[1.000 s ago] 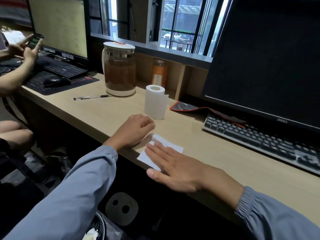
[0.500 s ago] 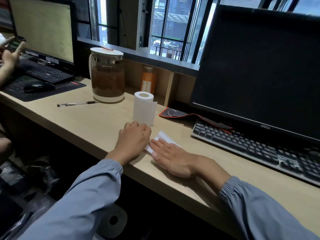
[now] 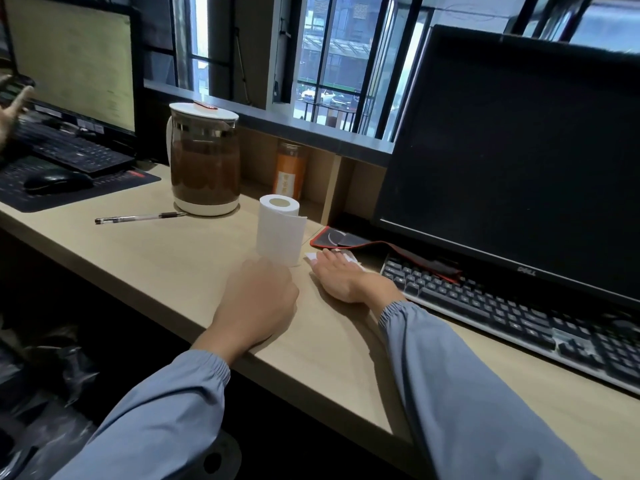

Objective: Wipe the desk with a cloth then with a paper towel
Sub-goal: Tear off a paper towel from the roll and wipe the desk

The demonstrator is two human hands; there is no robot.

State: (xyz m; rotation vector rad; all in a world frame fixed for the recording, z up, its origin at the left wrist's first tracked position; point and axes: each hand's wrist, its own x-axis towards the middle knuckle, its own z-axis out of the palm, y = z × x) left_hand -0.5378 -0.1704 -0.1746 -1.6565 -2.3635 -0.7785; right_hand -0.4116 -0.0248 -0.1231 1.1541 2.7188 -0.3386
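**Right hand presses paper towel flat beside the roll**

Head view: The paper towel (image 3: pixel 349 259) is mostly hidden under the right hand (image 3: pixel 341 277); only white corners show past the fingertips, just right of the tissue roll (image 3: pixel 280 234) on the table (image 3: pixel 194 258). That hand lies flat, palm down, fingers spread on the sheet, pressing rather than gripping. The left hand (image 3: pixel 258 303) rests on the table just in front of the roll, fingers loosely curled; it looks empty, though its palm is turned away and slightly blurred. A third hand is cut off at the left edge, far left of the roll. The near keyboard (image 3: pixel 519 313), right of the roll, runs out of frame. The label on the orange bottle (image 3: pixel 290 169) behind the roll is unreadable.

Counted: one roll, one pen (image 3: pixel 138 218), one jug (image 3: pixel 205 159), two monitors, two keyboards, one mouse (image 3: pixel 57 180).
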